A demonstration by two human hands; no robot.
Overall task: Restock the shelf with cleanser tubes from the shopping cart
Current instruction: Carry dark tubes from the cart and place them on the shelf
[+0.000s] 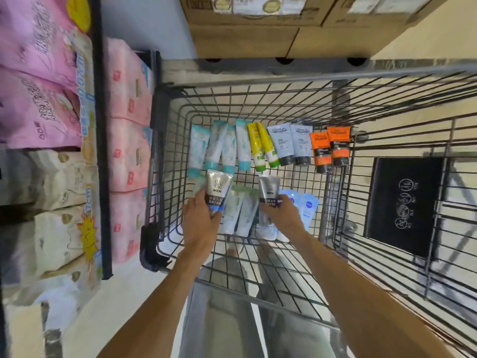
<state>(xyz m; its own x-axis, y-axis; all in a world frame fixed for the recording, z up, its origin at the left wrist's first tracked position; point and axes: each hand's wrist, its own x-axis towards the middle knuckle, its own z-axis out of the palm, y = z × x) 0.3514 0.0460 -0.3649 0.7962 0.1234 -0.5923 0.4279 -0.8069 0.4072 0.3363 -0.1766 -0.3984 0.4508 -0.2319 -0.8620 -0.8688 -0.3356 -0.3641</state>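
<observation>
"MEN" on silver tube [217, 192]

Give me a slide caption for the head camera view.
Both hands, left and right, each grip a silver MEN tube inside the wire cart.

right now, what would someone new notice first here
Both hands are down in the wire shopping cart: the left hand and the right hand each grip a silver MEN tube, the right one's. Beyond them a row of tubes lies on the cart floor, teal at the left through to orange tubes at the right. Pink packs fill the shelf at left.
</observation>
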